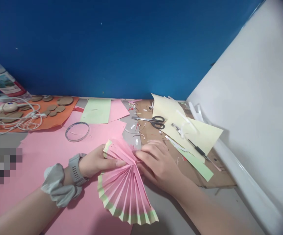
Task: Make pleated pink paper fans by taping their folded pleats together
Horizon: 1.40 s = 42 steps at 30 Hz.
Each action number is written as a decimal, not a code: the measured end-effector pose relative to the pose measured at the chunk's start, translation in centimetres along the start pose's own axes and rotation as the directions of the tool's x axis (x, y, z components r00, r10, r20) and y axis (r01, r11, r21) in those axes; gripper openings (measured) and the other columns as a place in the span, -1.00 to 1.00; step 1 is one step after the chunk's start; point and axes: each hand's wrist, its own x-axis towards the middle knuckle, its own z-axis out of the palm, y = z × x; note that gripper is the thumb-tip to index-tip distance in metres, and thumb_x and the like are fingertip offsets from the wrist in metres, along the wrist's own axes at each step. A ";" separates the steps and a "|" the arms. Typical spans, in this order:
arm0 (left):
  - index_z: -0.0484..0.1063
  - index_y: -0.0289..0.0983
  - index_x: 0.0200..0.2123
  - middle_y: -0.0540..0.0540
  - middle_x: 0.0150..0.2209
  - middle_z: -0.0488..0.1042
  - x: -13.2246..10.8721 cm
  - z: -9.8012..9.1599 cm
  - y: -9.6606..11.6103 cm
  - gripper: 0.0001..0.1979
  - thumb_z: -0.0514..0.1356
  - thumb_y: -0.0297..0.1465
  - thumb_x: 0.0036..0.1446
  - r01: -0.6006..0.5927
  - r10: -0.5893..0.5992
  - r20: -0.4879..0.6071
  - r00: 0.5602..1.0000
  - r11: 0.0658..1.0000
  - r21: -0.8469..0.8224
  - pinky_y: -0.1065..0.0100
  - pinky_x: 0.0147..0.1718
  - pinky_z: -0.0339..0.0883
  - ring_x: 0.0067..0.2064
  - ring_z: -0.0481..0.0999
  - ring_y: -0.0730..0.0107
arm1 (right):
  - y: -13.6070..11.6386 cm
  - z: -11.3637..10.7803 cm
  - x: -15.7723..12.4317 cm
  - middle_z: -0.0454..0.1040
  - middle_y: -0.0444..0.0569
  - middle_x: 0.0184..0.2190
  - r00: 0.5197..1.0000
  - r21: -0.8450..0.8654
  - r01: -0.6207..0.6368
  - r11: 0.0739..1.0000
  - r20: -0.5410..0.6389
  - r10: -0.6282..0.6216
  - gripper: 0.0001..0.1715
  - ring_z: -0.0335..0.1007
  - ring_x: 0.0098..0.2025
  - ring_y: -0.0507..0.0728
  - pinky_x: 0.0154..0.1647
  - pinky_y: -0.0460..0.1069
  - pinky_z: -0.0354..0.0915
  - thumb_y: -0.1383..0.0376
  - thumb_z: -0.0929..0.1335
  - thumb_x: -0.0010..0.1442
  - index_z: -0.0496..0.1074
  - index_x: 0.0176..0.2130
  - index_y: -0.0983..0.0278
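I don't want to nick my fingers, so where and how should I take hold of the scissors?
Probably by the black handle loops, from the right, with the right hand once it leaves the paper fan: the scissors lie with loops rightward and blades pointing left, so that approach avoids the edges.

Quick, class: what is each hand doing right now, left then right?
Left hand: closed, holding the pleated fan, thumb on top.
Right hand: fingers curled at the fan's gathered middle; whether its grip is closed cannot be told.
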 end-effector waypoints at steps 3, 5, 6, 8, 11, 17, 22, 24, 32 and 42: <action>0.45 -0.33 -0.11 -0.19 -0.14 0.52 0.0 0.1 0.3 -0.72 0.21 -0.43 0.06 -0.016 0.015 0.065 0.998 1.000 0.026 0.18 -0.05 0.33 -0.07 0.48 0.14 | 0.2 -0.1 -0.3 0.41 -0.04 -0.31 1.000 0.005 0.003 1.000 -0.008 -0.002 -0.85 0.26 -0.20 0.09 -0.02 0.07 0.18 0.37 0.27 0.18 0.38 -0.21 0.25; 0.44 -0.33 -0.10 -0.20 -0.12 0.52 0.1 0.1 0.6 -0.71 0.20 -0.43 0.07 -0.008 0.003 0.092 0.996 0.999 0.049 0.15 -0.04 0.33 -0.07 0.49 0.12 | 0.4 -0.1 -0.5 0.42 -0.05 -0.29 1.000 -0.008 0.009 1.000 -0.022 -0.009 -0.83 0.25 -0.16 0.09 0.00 0.07 0.18 0.38 0.28 0.16 0.38 -0.20 0.23; 0.44 -0.33 -0.10 -0.20 -0.12 0.52 0.1 0.1 0.6 -0.71 0.21 -0.43 0.06 -0.004 -0.002 0.097 0.995 0.998 0.063 0.14 -0.04 0.33 -0.06 0.48 0.12 | 0.4 -0.1 -0.6 0.42 -0.06 -0.29 0.999 -0.019 0.012 1.000 -0.038 -0.013 -0.82 0.26 -0.15 0.09 0.01 0.08 0.17 0.38 0.29 0.15 0.38 -0.19 0.23; 0.45 -0.33 -0.12 -0.19 -0.12 0.52 0.0 0.0 0.7 -0.72 0.22 -0.43 0.05 -0.003 -0.004 0.096 0.995 0.997 0.080 0.14 -0.05 0.33 -0.06 0.48 0.11 | 0.4 -0.2 -0.7 0.41 -0.07 -0.30 0.997 -0.043 0.023 0.999 -0.072 -0.026 -0.79 0.27 -0.17 0.09 0.02 0.10 0.18 0.40 0.30 0.13 0.39 -0.19 0.22; 0.47 -0.32 -0.17 -0.18 -0.15 0.52 0.0 0.1 0.5 -0.74 0.24 -0.40 0.02 0.003 -0.008 0.099 0.995 0.999 0.049 0.14 -0.05 0.32 -0.07 0.48 0.10 | 0.2 -0.3 -0.6 0.42 -0.07 -0.32 0.993 -0.076 0.043 0.996 -0.106 -0.050 -0.78 0.28 -0.19 0.08 0.01 0.10 0.20 0.43 0.30 0.11 0.39 -0.20 0.23; 0.34 -0.24 -0.11 -0.16 -0.19 0.47 0.2 -0.1 -0.2 -0.62 0.01 -0.10 0.16 -0.161 0.135 -0.463 0.876 0.987 -0.018 0.22 -0.21 0.37 -0.19 0.48 0.23 | 0.2 -0.5 -0.4 0.43 -0.02 -0.32 0.991 -0.216 -0.031 0.976 -0.131 0.002 -0.83 0.24 -0.22 0.10 0.00 0.10 0.19 0.47 0.26 0.13 0.38 -0.27 0.27; 0.32 -0.21 -0.44 -0.03 -0.36 0.28 -0.6 0.9 0.2 -0.79 0.08 -0.21 0.12 -0.217 0.627 -0.573 0.527 0.752 0.623 0.29 -0.19 0.20 -0.22 0.29 0.28 | 0.0 -0.2 0.0 0.43 -0.02 -0.34 0.995 -0.370 -0.081 0.925 -0.087 0.052 -0.83 0.24 -0.25 0.11 -0.05 0.07 0.15 0.49 0.28 0.11 0.39 -0.29 0.28; 0.29 -0.22 -0.43 -0.04 -0.39 0.27 -0.7 2.2 0.4 -0.84 0.22 -0.30 -0.03 -0.161 0.614 -0.308 0.727 0.589 0.792 0.26 -0.26 0.18 -0.28 0.27 0.28 | -0.4 0.0 0.2 0.44 -0.03 -0.32 0.997 -0.372 -0.047 0.927 -0.070 0.023 -0.84 0.24 -0.24 0.11 -0.07 0.06 0.14 0.48 0.27 0.12 0.40 -0.29 0.29; 0.19 -0.24 -0.47 -0.05 -0.39 0.30 0.2 5.1 -0.6 -0.89 0.12 -0.43 0.03 0.150 0.432 -0.333 0.838 0.404 0.902 0.22 -0.27 0.20 -0.30 0.26 0.28 | -0.3 0.9 0.1 0.42 -0.02 -0.29 0.999 -0.205 -0.039 0.978 -0.022 0.035 -0.81 0.19 -0.19 0.10 -0.02 0.05 0.09 0.45 0.22 0.20 0.40 -0.30 0.28; 0.04 -0.32 0.14 -0.22 0.22 0.05 0.0 4.1 -2.2 -0.47 0.08 -0.39 0.08 0.230 0.355 -0.348 0.868 0.334 0.914 0.03 0.17 0.02 0.28 -0.08 0.06 | 0.5 1.4 0.4 0.37 -0.05 -0.28 0.914 0.062 -0.273 0.960 0.329 0.238 -0.82 0.22 -0.22 0.09 -0.20 0.00 0.12 0.25 0.21 0.27 0.34 -0.28 0.27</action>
